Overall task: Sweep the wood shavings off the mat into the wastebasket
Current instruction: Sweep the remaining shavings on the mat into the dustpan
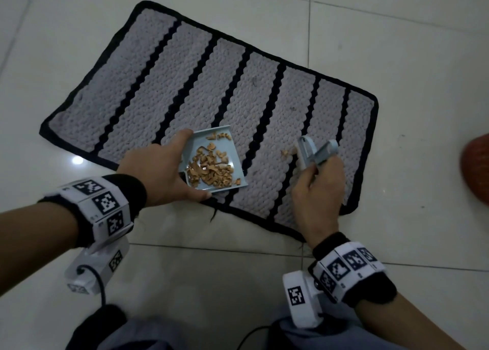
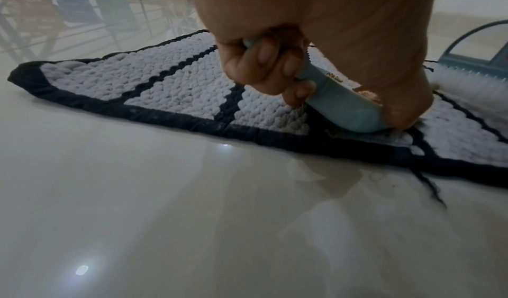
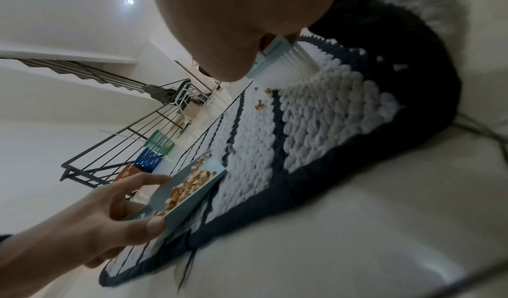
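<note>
Most wood shavings (image 1: 210, 170) are already gathered in the dustpan (image 1: 214, 161), gripped by the left hand (image 1: 158, 172). A few stragglers (image 1: 287, 152) remain on the mat (image 1: 185, 85) beside the brush (image 1: 312, 151), clasped by the right hand (image 1: 317, 191). Emptying into the wastebasket (image 1: 476, 169) is still outstanding.

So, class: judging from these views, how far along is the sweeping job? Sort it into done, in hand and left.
Done: most wood shavings already lie in the dustpan, which the left hand holds on the mat. In hand: the right hand holds the brush beside a few stray shavings. Left: sweep those in, then empty the pan; nothing is tipped out yet.
</note>
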